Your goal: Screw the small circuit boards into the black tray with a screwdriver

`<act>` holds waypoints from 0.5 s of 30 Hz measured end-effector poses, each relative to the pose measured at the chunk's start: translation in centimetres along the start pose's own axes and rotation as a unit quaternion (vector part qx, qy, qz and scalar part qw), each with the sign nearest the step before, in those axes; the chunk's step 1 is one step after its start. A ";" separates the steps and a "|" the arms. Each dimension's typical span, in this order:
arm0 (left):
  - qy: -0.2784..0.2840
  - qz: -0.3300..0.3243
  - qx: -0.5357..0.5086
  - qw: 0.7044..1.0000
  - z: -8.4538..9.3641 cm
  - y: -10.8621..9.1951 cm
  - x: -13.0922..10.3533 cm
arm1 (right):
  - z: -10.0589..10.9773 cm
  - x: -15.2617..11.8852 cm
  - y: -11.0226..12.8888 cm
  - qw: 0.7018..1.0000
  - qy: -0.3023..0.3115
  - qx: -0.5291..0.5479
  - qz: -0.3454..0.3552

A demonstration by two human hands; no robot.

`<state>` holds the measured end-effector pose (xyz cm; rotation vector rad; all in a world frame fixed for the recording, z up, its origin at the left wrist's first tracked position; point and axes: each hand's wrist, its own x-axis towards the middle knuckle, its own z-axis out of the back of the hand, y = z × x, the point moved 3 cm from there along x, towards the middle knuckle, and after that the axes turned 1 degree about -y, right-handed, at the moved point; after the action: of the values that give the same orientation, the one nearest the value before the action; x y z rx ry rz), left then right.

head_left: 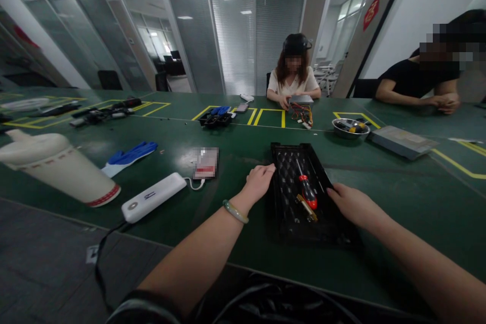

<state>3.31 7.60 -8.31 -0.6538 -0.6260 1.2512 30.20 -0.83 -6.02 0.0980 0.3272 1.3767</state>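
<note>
A black tray (288, 215) lies on the green table in front of me, its long sides pointing away. Inside it are a red and black screwdriver (308, 192) and a brass-coloured metal piece (307, 208). My left hand (260, 181) grips the tray's left edge, its fingers bent together at the rim. On the opposite side my right hand (351, 203) holds the right edge, thumb at the rim and the other fingers mostly hidden behind the wall.
Left are a cream cup (63, 169), a white power bank (154, 197) cabled to a small device (206, 163), and a blue glove (131, 154). Beyond the tray are a metal bowl (351, 134), a grey panel (402, 142) and a black box (215, 119). Two people sit across the table.
</note>
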 end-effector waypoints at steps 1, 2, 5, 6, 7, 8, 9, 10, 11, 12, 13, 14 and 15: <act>0.003 0.003 0.002 1.000 -0.1 0.1 0.1 | 0.2 0.0 0.2 1.000 -0.005 -0.010 0.005; 0.007 0.004 0.005 1.000 -0.1 0.1 0.2 | 0.5 0.0 0.5 1.000 -0.017 -0.020 0.009; 0.012 0.006 0.015 1.000 -0.3 0.0 0.1 | 1.6 -0.6 1.8 0.994 -0.094 -0.043 0.027; 0.012 0.008 0.018 1.000 -0.4 0.0 0.1 | 1.9 -0.9 2.5 0.991 -0.115 -0.047 0.045; 0.011 0.010 0.023 1.000 -0.5 0.0 0.0 | 2.0 -1.1 3.2 0.989 -0.123 -0.048 0.071; 0.009 0.011 0.027 1.000 -0.5 -0.1 0.0 | 1.9 -1.4 3.9 0.987 -0.117 -0.047 0.104; 0.006 0.010 0.032 0.999 -0.6 -0.1 -0.1 | 1.7 -1.6 4.7 0.984 -0.104 -0.045 0.138; 0.004 0.009 0.037 0.999 -0.7 -0.1 -0.2 | 1.4 -1.8 5.3 0.981 -0.088 -0.043 0.169; 0.003 0.006 0.042 0.999 -0.7 -0.2 -0.3 | 1.1 -2.0 5.8 0.977 -0.075 -0.042 0.193; 0.003 0.001 0.048 0.999 -0.8 -0.2 -0.4 | 0.7 -2.1 6.1 0.975 -0.065 -0.042 0.210; 0.004 -0.004 0.053 0.999 -0.8 -0.3 -0.5 | 0.4 -2.1 6.2 0.973 -0.058 -0.043 0.221; 0.007 -0.011 0.058 0.998 -0.9 -0.3 -0.5 | 0.2 -2.2 6.3 0.972 -0.052 -0.044 0.225; 0.011 -0.017 0.062 0.998 -0.9 -0.4 -0.5 | 0.0 -2.1 6.2 0.972 -0.047 -0.045 0.226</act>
<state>4.09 6.93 -8.66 -0.5501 -0.5341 1.2393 24.02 -1.68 -4.08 0.1706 0.1658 1.8286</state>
